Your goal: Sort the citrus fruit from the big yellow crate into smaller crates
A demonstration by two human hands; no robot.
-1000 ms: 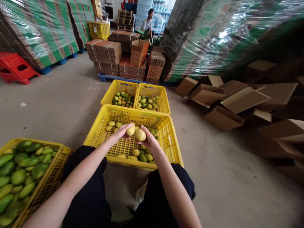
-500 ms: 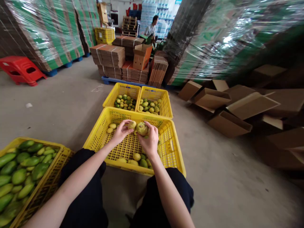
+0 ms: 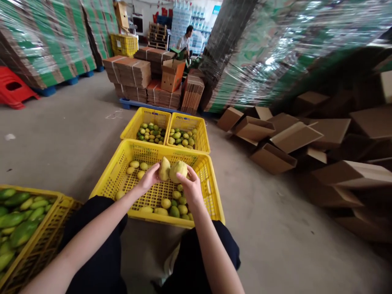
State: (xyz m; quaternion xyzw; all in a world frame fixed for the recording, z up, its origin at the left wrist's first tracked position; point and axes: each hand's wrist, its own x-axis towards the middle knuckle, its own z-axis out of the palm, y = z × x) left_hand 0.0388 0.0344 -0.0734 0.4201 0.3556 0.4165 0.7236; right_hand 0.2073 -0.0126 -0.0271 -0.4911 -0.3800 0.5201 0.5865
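Observation:
My left hand holds a yellow oblong fruit by its left side, upright. Wrapped round the right side of a larger, rounder yellow-green fruit is my right hand. The two fruits are side by side above the large yellow crate. Inside that crate, several yellow fruits lie at the left, and several yellow and green ones lie near the front and right, partly hidden by my right hand.
Two smaller yellow crates of fruit stand beyond. A crate of green fruit is at the lower left. Flattened cartons on a pallet, a person, open boxes and a red stool surround them.
The view has shifted right, so the scene sits further left. The fruit in my left hand now stands upright, and the right-hand fruit is turned to show another side.

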